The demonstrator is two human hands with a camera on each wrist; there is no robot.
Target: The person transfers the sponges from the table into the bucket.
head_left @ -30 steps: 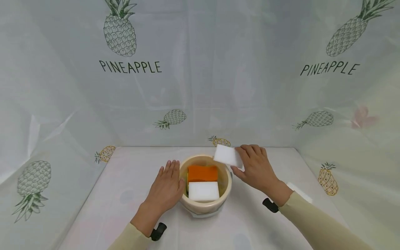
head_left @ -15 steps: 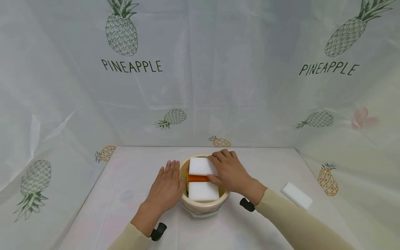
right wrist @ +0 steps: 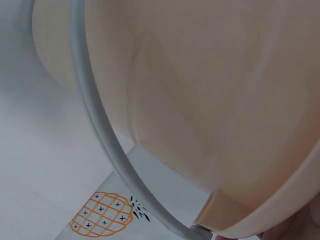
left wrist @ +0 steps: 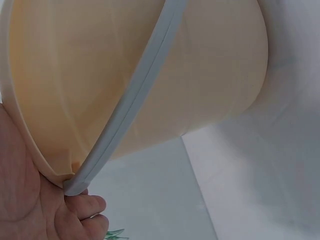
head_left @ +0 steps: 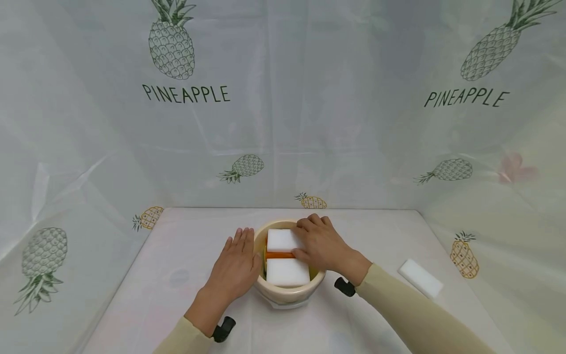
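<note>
A cream bucket (head_left: 287, 296) stands in the middle of the table, its grey handle (left wrist: 131, 95) hanging down the near side. Inside lie two white sponge blocks: the near one (head_left: 288, 272), and a far one (head_left: 280, 241) above an orange sponge (head_left: 278, 255) that shows as a thin strip. My right hand (head_left: 325, 246) reaches over the bucket's right rim and grips the far white block's right end between thumb and fingers. Flat, with fingers straight, my left hand (head_left: 236, 265) rests against the bucket's left rim. In the right wrist view the bucket wall conceals the held block.
Another white sponge block (head_left: 420, 278) lies on the table (head_left: 362, 319) at the right, beyond the right forearm. A pineapple-print sheet (head_left: 353, 123) hangs behind the table and along both sides.
My right hand has carried a white sponge block leftward from over the right rim into the bucket, then lower, covering most of the orange sponge. My left hand has stayed put.
</note>
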